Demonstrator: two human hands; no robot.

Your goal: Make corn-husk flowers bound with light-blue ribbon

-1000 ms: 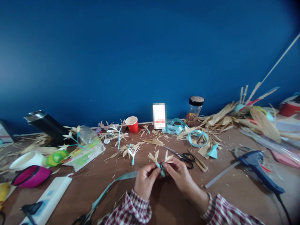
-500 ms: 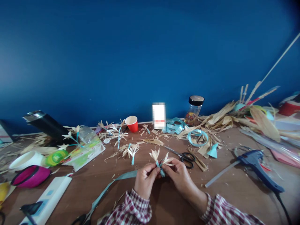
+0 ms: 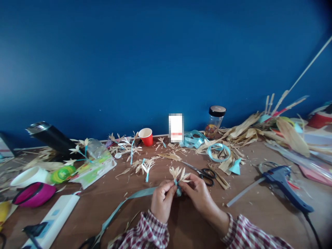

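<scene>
Corn-husk flowers point(image 3: 175, 172): two small blooms, side by side between both hands, over the near middle of the brown table point(image 3: 264, 214).
Left hand point(image 3: 162, 200): thumb and forefinger are narrow, pinching the teal-wrapped stem point(image 3: 178, 191).
Right hand point(image 3: 201, 193): thumb and forefinger pinch just under the right bloom; the grip's firmness one cannot tell.
Petals point(image 3: 185, 176): thin and dry-looking, so probably very light, rather stiff, and easy to crack.
Best hold: low on the stem, whose wrapping is likely softer, perhaps slightly slippery.
Teal ribbon point(image 3: 141, 193): passes behind the left hand; its end is hidden.
</scene>
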